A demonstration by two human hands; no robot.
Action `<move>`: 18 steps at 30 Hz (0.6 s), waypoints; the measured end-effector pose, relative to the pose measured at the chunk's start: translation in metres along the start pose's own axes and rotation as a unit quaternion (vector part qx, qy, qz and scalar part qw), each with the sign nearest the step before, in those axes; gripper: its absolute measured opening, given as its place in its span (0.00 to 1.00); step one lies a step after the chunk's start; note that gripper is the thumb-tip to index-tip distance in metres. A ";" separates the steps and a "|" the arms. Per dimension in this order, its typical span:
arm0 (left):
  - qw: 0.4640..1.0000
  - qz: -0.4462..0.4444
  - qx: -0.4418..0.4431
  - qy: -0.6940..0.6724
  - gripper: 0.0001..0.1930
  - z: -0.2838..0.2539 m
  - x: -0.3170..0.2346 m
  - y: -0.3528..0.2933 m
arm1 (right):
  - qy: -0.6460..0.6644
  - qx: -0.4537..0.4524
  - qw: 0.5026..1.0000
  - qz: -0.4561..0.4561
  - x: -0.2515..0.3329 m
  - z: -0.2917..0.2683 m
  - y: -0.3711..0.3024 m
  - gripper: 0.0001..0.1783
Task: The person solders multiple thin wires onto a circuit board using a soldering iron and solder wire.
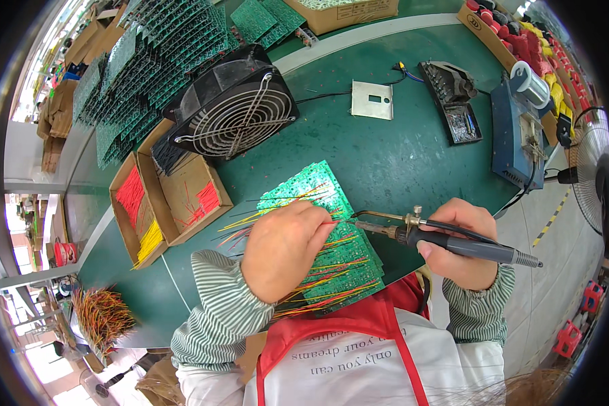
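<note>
A green circuit board panel [326, 188] lies on the table before me, with rows of red, yellow and black wires sticking out to its left. Over its left part, my left hand [285, 245] pinches a red wire [329, 222] between thumb and fingertips. My right hand [461, 242] is closed round a grey soldering iron [468, 247] with a thin bent metal feed tube [379, 215] fixed along it. The iron's tip and the tube's end meet at the board, close beside the pinched wire. My left hand hides part of the wires.
Left stands a cardboard tray [178, 215] of cut wires. Behind it are a black fan [240, 111] and stacked circuit boards [162, 57]. A metal plate [372, 100], a black parts box [453, 101] and a blue soldering station [514, 139] with a solder spool [530, 84] stand at back right.
</note>
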State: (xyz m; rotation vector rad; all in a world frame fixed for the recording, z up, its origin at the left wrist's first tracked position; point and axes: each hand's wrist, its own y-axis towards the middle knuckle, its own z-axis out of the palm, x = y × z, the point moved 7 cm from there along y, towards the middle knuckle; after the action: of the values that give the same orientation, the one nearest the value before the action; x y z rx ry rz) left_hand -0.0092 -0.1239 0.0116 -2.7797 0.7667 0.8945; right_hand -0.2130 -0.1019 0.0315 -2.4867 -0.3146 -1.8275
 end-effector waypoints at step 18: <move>0.999 -0.025 0.016 -0.022 0.05 0.005 0.006 0.003 | -0.006 0.002 1.000 -0.019 -0.004 0.003 0.003 0.10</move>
State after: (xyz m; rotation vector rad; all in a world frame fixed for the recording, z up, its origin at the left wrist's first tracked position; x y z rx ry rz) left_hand -0.0089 -0.1279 0.0043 -2.7288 0.6950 0.9228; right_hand -0.2111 -0.1054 0.0272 -2.5067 -0.3677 -1.8246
